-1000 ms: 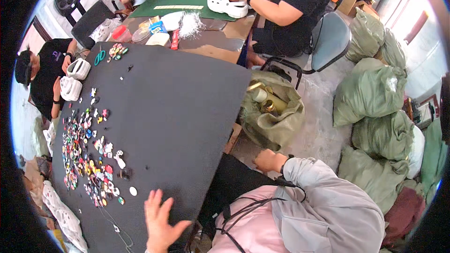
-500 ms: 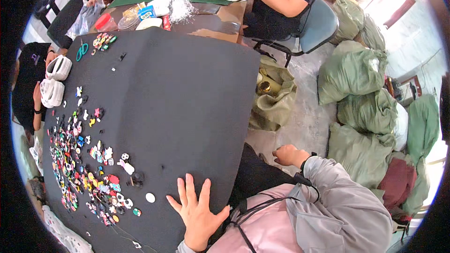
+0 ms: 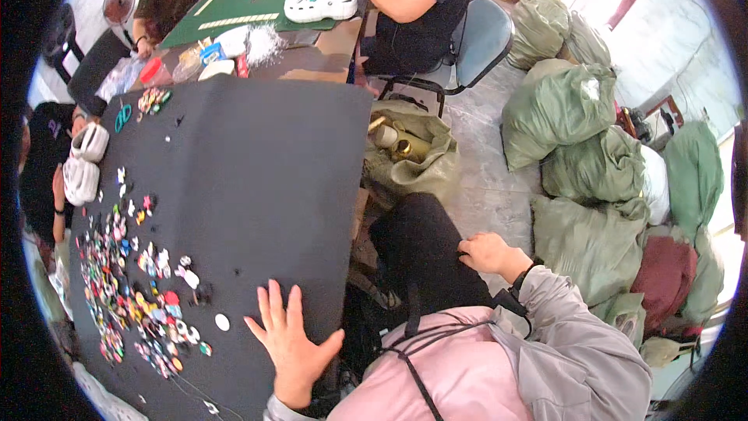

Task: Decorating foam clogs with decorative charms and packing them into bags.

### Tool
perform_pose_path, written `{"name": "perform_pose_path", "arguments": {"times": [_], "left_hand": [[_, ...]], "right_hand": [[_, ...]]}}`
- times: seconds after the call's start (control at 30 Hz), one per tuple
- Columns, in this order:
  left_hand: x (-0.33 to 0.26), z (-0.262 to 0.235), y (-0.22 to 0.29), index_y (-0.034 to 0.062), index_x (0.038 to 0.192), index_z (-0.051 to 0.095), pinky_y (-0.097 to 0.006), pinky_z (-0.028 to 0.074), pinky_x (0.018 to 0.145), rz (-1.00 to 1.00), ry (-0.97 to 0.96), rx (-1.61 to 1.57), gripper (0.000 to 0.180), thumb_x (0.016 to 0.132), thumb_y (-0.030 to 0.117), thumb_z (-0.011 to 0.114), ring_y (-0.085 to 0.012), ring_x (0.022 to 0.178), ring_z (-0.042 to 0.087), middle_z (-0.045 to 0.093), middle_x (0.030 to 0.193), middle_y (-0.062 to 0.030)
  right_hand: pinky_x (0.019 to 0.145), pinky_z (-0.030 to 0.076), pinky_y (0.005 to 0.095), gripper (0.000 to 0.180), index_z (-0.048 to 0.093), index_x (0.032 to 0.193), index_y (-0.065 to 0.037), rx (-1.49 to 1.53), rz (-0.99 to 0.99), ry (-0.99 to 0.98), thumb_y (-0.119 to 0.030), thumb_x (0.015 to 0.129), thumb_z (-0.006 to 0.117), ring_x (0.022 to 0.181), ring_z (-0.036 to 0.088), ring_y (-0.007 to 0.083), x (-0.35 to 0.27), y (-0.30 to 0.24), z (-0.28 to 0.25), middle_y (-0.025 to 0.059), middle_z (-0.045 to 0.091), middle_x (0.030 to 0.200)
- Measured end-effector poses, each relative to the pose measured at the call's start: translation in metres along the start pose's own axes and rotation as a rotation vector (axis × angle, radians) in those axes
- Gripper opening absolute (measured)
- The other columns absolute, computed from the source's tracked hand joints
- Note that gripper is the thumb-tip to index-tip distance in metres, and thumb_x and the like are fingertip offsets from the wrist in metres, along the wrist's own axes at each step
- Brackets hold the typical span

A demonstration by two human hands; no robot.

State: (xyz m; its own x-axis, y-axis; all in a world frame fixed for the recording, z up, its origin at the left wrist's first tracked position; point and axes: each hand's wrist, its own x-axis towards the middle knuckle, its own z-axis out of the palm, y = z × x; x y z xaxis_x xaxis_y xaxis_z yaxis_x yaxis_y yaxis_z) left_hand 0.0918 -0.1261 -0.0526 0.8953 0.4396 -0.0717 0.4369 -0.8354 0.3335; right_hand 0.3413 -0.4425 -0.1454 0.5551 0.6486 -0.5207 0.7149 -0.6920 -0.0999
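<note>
Black felt-like counter lay under the left hand, fingers spread flat; small, light, stiff-looking charms sat lower left, best pinched by edges. Right hand rested empty on the thigh.

Small colourful charms too tiny

Wide bare stretch of black mat ahead of the left hand; scattered shoe charms crowd its left side.
</note>
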Motion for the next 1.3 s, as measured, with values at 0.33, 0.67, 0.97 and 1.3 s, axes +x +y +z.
{"name": "perform_pose_path", "arguments": {"times": [0.33,0.67,0.97,1.3], "left_hand": [[0.001,-0.001,0.017,0.0081,0.14,0.038,-0.074,0.011,0.1,0.042,-0.054,0.107,0.092,0.06,0.034,0.075,-0.044,0.141,0.008,0.014,0.153,-0.0215],[0.0,0.009,0.018,0.0082,0.143,0.032,-0.074,0.016,0.099,0.117,-0.025,0.192,0.093,0.064,0.032,0.074,-0.0465,0.14,0.009,0.013,0.153,-0.0232],[0.0,0.009,0.017,0.009,0.141,0.037,-0.072,0.015,0.101,0.123,-0.021,0.097,0.085,0.066,0.026,0.074,-0.0445,0.141,0.011,0.015,0.153,-0.0221],[0.003,0.012,0.023,0.0074,0.134,0.043,-0.067,0.013,0.105,0.035,-0.007,0.125,0.077,0.065,0.024,0.073,-0.0473,0.138,0.02,0.026,0.149,-0.0243]], "right_hand": [[0.079,0.05,0.0457,0.03,0.06,0.097,-0.007,0.013,-0.051,-0.005,-0.034,0.082,0.061,0.092,0.061,0.0358,-0.026,0.032,0.033,0.0174,0.064,0.092],[0.071,0.05,0.0466,0.034,0.056,0.102,-0.005,0.037,0.008,0.052,-0.029,0.08,0.066,0.08,0.062,0.0383,-0.068,0.027,0.041,0.0174,0.064,0.084],[0.072,0.05,0.0451,0.023,0.062,0.087,-0.006,0.08,-0.097,0.067,-0.028,0.08,0.065,0.081,0.062,0.0359,-0.06,0.02,0.046,0.0141,0.064,0.082],[0.075,0.051,0.0466,0.03,0.062,0.094,-0.009,0.177,0.072,-0.257,-0.037,0.084,0.061,0.088,0.063,0.0351,0.016,0.089,0.087,0.0141,0.066,0.092]]}}
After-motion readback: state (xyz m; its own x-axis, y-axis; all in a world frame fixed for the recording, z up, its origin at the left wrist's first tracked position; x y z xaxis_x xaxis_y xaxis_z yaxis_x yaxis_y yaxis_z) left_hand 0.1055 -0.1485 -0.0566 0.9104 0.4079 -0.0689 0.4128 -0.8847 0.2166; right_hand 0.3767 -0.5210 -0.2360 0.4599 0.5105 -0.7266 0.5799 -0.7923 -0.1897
